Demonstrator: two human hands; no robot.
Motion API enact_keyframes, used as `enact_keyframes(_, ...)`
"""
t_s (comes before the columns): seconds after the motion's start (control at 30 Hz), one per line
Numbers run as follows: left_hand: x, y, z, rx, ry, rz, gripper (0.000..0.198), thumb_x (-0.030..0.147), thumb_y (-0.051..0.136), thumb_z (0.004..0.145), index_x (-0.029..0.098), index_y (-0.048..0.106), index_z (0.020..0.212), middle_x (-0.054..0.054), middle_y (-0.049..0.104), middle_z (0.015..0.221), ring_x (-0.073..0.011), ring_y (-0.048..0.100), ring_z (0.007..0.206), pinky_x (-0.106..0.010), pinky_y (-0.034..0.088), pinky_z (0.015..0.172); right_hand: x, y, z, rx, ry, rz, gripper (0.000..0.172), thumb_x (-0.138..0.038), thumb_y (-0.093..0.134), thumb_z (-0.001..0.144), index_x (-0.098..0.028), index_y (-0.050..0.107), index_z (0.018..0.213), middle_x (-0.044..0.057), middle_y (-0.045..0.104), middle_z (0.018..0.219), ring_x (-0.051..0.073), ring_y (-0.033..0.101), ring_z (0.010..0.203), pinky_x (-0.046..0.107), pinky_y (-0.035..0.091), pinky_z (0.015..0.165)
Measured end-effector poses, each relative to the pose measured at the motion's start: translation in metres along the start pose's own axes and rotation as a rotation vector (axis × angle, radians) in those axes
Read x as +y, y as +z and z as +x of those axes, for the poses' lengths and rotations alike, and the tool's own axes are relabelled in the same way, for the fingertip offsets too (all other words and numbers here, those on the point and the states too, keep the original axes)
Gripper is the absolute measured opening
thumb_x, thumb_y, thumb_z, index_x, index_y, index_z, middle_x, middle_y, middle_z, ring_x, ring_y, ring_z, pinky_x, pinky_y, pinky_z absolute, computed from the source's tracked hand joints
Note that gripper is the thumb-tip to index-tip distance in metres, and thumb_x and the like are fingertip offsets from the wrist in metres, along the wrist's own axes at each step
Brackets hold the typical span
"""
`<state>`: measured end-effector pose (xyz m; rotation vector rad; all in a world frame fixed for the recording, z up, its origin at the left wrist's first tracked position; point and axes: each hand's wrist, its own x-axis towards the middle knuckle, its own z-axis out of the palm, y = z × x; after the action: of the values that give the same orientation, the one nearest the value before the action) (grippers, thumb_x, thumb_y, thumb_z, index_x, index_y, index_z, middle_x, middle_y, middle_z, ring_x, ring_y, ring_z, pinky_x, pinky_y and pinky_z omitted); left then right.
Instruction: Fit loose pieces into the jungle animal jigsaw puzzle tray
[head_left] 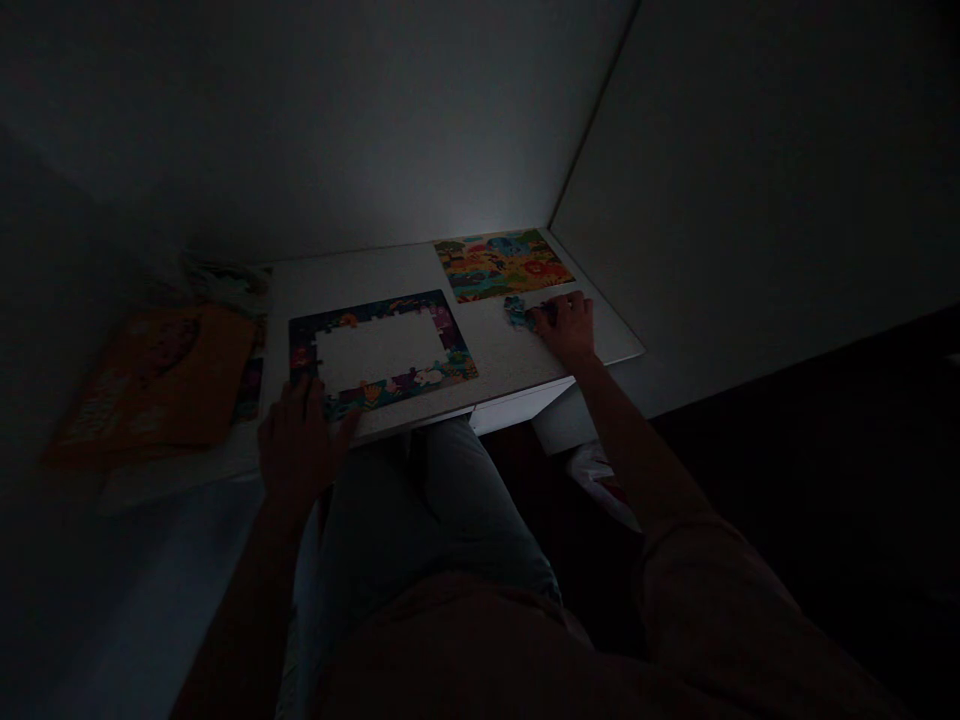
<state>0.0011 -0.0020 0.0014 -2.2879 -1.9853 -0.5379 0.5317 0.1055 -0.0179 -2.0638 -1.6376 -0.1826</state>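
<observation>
Left hand (300,440) spread, thumb out, at the near-left corner of the puzzle border (450,333), a hollow rectangle, knobbly-edged inside, flat on the pale tabletop (491,345). Right hand (570,325) curls over small loose pieces (514,312); whether it's pinching any, I can't tell.

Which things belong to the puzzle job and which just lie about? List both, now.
Job in hand:
puzzle border, left hand at its near corner
loose pieces, beside the right hand

Apparently lying about:
orange packet
colourful picture
white bag
</observation>
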Motion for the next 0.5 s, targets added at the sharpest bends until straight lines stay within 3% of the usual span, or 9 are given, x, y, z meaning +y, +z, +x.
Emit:
enact_keyframes(0.13,0.000,0.000,-0.001,-0.012,-0.007,0.006,0.086,0.063,0.042,0.125,0.000,0.058,0.183,-0.032,0.053,0.195,-0.0522,0.048,0.183,-0.075,0.044,0.147,0.007,-0.003,0.008,-0.016,0.017,0.136,0.034,-0.049,0.066,0.116,-0.020,0.082,0.125,0.028,0.083,0.135,0.042,0.075,0.130,0.061,0.061,0.124)
enact_keyframes(0.3,0.001,-0.001,-0.001,-0.017,-0.015,0.000,0.085,0.063,0.044,0.126,0.003,0.058,0.184,-0.031,0.052,0.196,-0.0511,0.046,0.184,-0.074,0.042,0.149,0.010,-0.006,0.011,0.004,0.053,0.213,0.030,-0.053,0.069,0.111,-0.025,0.079,0.114,0.022,0.088,0.115,0.040,0.078,0.107,0.060,0.066,0.108)
enact_keyframes(0.4,-0.002,-0.001,-0.001,-0.039,-0.016,-0.013,0.086,0.062,0.045,0.126,0.000,0.056,0.185,-0.032,0.051,0.196,-0.0519,0.045,0.185,-0.074,0.042,0.149,0.012,-0.008,0.012,0.016,0.054,0.206,0.028,-0.054,0.070,0.109,-0.027,0.076,0.111,0.021,0.088,0.116,0.039,0.079,0.107,0.059,0.067,0.107)
enact_keyframes(0.5,-0.010,-0.002,0.000,-0.046,-0.041,-0.083,0.082,0.057,0.051,0.123,0.002,0.057,0.183,-0.033,0.054,0.193,-0.0476,0.049,0.183,-0.068,0.045,0.149,0.012,-0.012,0.013,0.048,0.069,0.199,0.024,-0.055,0.071,0.106,-0.030,0.071,0.104,0.022,0.087,0.120,0.039,0.080,0.111,0.060,0.068,0.110)
